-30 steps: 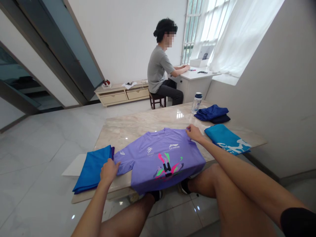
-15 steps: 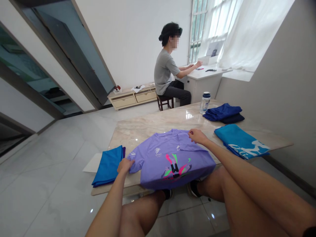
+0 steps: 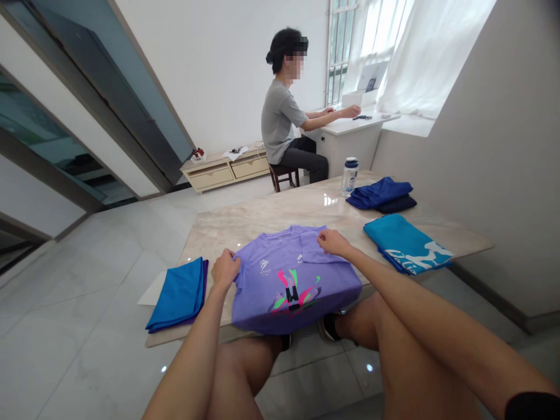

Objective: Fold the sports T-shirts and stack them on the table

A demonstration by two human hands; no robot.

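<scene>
Draped over the tabletop's (image 3: pixel 245 217) near edge, the purple shirt (image 3: pixel 256 297) looks narrower to me: my left hand (image 3: pixel 226 268), clamped on it, has just drawn that side inward. My right hand (image 3: pixel 334 242) touches the folded-over sleeve (image 3: pixel 321 255), grip unclear.

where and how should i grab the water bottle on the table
Probably take the water bottle around its clear upper body, just below the blue lid, coming from the left: it stands upright, and the crumpled blue garment crowds the right of its base. The right hand is nearest, but it is pinching the purple T-shirt.
</scene>
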